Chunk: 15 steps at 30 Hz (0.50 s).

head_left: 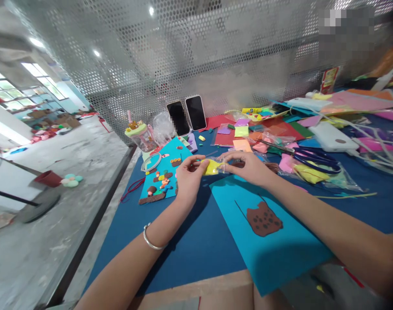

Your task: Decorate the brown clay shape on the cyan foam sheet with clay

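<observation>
Between my two hands, above the dark blue tabletop (pixel 190 228), is a small clear packet of yellow modelling clay (pixel 212 167). My left hand (pixel 190 174) pinches its left end with thumb and fingers; a silver bangle is on that wrist. My right hand (pixel 244 167) is closed on the clear plastic at its right end. Below my right forearm lies a turquoise sheet (pixel 235 224) bearing a flat brown clay shape (pixel 264 218) with dark dots and two thin dark lines. Left of my left hand rests another turquoise sheet (pixel 170 150) decorated with small clay figures.
Two phones (pixel 195 113) lean against the perforated metal panel (pixel 170 56). A lidded cup (pixel 141 133) stands at the back left. Blue-handled scissors (pixel 316 158), clay packets (pixel 313 172), a white power bank (pixel 334 138) and cables crowd the right. The table's left edge drops to the floor.
</observation>
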### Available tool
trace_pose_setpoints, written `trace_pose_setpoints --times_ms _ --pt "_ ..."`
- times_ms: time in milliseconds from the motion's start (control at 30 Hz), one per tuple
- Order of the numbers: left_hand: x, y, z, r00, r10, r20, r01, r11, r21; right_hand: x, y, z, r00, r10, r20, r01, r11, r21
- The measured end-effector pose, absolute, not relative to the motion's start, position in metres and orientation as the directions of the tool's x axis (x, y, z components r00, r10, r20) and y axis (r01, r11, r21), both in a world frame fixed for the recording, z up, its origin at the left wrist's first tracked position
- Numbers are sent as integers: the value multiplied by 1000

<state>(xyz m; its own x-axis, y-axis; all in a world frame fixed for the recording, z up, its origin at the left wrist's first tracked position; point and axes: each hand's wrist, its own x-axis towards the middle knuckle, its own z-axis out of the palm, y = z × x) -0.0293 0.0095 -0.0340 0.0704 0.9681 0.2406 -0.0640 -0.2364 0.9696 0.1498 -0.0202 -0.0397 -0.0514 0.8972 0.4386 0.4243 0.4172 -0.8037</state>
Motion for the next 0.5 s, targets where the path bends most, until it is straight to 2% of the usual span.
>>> trace_pose_setpoints --times_ms 167,500 --pt "-29 9 -38 27 965 259 -31 -258 966 150 -20 -43 -8 917 398 420 364 -831" --pt "-22 -5 -40 50 925 376 72 -379 922 140 -27 -41 -121 944 308 278 330 -902"
